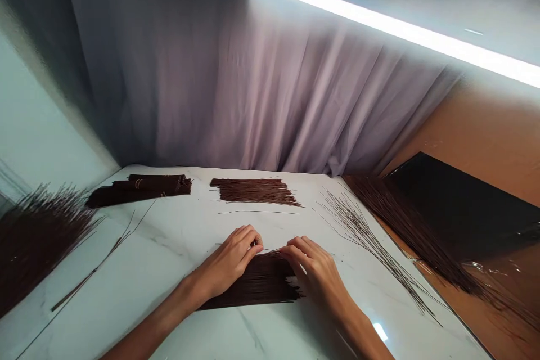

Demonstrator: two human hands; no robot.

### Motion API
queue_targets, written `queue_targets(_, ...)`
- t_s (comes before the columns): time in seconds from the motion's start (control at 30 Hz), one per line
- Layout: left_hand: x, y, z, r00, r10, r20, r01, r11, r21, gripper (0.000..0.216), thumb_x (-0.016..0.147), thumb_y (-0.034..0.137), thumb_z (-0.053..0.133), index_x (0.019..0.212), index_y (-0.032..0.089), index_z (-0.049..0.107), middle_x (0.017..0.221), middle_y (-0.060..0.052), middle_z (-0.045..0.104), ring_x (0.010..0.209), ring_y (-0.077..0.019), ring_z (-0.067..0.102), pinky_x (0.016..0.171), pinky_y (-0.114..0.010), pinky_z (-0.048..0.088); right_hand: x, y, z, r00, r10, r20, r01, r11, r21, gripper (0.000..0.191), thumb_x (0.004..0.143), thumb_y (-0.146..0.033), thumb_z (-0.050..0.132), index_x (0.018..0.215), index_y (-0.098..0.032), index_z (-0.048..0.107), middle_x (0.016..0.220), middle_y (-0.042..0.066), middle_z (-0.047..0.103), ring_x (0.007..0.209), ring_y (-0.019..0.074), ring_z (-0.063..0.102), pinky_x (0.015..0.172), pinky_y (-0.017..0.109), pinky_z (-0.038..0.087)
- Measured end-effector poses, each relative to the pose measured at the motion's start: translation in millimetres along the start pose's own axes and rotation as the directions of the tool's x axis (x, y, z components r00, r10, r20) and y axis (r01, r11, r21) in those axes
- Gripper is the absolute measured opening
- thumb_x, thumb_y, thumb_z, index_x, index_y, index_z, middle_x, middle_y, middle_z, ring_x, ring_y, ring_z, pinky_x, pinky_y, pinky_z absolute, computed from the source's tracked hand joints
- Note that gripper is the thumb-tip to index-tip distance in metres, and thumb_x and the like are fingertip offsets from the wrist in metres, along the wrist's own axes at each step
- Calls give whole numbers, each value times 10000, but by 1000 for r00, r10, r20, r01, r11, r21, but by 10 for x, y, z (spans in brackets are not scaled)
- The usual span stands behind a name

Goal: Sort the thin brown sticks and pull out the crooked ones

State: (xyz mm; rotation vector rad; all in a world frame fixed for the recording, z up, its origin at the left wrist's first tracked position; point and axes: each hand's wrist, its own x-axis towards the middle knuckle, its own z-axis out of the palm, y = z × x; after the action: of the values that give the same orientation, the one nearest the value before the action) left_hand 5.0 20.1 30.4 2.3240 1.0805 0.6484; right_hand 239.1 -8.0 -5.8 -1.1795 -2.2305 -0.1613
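Observation:
My left hand [239, 248] is closed in a pinch at the far edge of a flat layer of thin dark brown sticks [261, 281]. One thin stick [271, 250] runs from its fingertips across to my right hand [310, 259], which pinches the other end. The layer lies on the white table below both hands, its sticks side by side, with uneven tips at the right. My left wrist and palm cover part of its left side.
Further back lies another flat layer of sticks [255, 191], a single stick in front of it. Tied dark bundles [147, 187] rest at back left. Loose sticks [371, 236] spread on the right; a bristly pile [37, 242] fills the left edge. A curtain [270, 95] hangs behind the table.

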Motion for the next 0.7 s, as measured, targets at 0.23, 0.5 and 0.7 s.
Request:
queue_targets(0.23,639,-474,-56,984,8,-178,17,990,139,220,1048,237,403,971,212,607,1003,-36,623,1000,-219,579,954,-379,441,-157,459,-275,907,422,14,-414,895,-168,240,1008,-222,418,889,-214,626,854,45,650,709,183,617,579,270,388)
queue_targets(0.5,979,-655,365,998,21,-65,-7,980,199,181,1002,185,459,864,198,576,955,-47,603,979,-247,591,912,-404,477,-252,699,-447,899,421,119,-413,906,-89,224,1012,-275,470,913,-234,666,916,41,675,801,196,664,643,280,452)
queue_targets(0.7,959,-511,177,998,56,26,-60,982,178,205,973,86,392,848,222,481,914,-35,583,929,-232,608,943,-409,460,-202,591,-518,947,223,231,-225,974,-20,218,1018,-196,475,918,-241,664,902,29,651,707,158,617,641,272,466)
